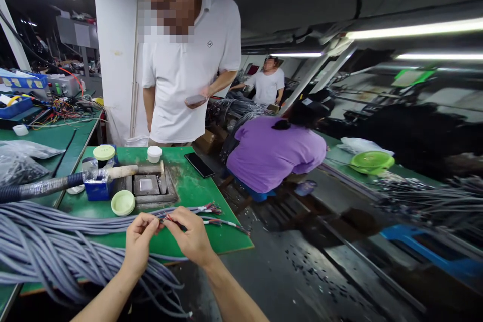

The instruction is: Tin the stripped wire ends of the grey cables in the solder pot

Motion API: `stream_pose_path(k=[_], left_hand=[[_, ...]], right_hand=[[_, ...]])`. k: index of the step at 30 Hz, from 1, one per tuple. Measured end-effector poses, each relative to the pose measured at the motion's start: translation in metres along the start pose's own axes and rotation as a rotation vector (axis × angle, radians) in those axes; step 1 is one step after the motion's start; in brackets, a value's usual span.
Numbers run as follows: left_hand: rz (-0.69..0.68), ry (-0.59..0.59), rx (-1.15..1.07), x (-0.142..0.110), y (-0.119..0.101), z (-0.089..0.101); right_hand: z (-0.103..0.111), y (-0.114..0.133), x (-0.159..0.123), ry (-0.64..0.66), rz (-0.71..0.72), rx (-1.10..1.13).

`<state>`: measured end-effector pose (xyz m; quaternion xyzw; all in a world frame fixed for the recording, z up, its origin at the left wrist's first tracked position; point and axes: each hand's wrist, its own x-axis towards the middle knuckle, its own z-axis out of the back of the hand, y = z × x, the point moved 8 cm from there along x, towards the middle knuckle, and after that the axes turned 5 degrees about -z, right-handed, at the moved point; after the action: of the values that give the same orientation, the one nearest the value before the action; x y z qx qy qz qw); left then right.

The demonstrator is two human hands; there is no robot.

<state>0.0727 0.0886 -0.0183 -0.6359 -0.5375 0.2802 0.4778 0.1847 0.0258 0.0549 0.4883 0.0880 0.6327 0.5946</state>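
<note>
Thin wires [168, 218] — red and dark, partly hidden — in a small cluster over the green worktop [196, 187]

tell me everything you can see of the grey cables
The grey cables are long, smooth and plastic-looking, in thick, loose bundles. They lie along the near side of the green bench, some drooping past its edge. At the right, several ends bare thin coloured wires, red among them. The left hand and right hand pinch thin wires; which cable those belong to is hard to tell.
</note>
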Motion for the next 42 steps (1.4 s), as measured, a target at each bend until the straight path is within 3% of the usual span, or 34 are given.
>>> stream_pose_path(k=[4, 7, 9, 12, 19, 25, 36, 39, 42], left_hand=[[-0.092, -0.192, -0.008, 0.004, -0.016, 0.04], [-0.217, -0.286, 0.18, 0.004, -0.033, 0.075], [-0.281, -0.326, 0.365, 0.0, -0.039, 0.094], [-0.324, -0.328, 0.568, -0.007, -0.041, 0.106], [-0.266, -0.301, 0.515, -0.007, -0.031, 0.108], [-0.226, -0.315, 0.456, -0.008, -0.024, 0.113], [-0.194, -0.311, 0.435, -0.009, -0.021, 0.113], [-0.207, -0.303, 0.446, -0.009, -0.022, 0.113], [-0.212, -0.3, 0.464, -0.009, -0.023, 0.112]], right_hand=[[0.004, -0.006, 0.006, 0.005, -0.046, -0.006], [0.005, -0.013, 0.02, 0.047, -0.089, -0.019], [-0.004, -0.018, 0.033, 0.117, -0.101, -0.06], [-0.032, -0.029, 0.057, 0.267, -0.129, -0.204], [-0.117, -0.03, 0.084, 0.688, -0.079, -0.665], [-0.156, -0.035, 0.084, 0.858, -0.079, -0.835], [-0.178, -0.039, 0.076, 0.915, -0.079, -0.923], [-0.172, -0.038, 0.078, 0.915, -0.086, -0.91], [-0.149, -0.042, 0.091, 0.835, -0.098, -0.868]])
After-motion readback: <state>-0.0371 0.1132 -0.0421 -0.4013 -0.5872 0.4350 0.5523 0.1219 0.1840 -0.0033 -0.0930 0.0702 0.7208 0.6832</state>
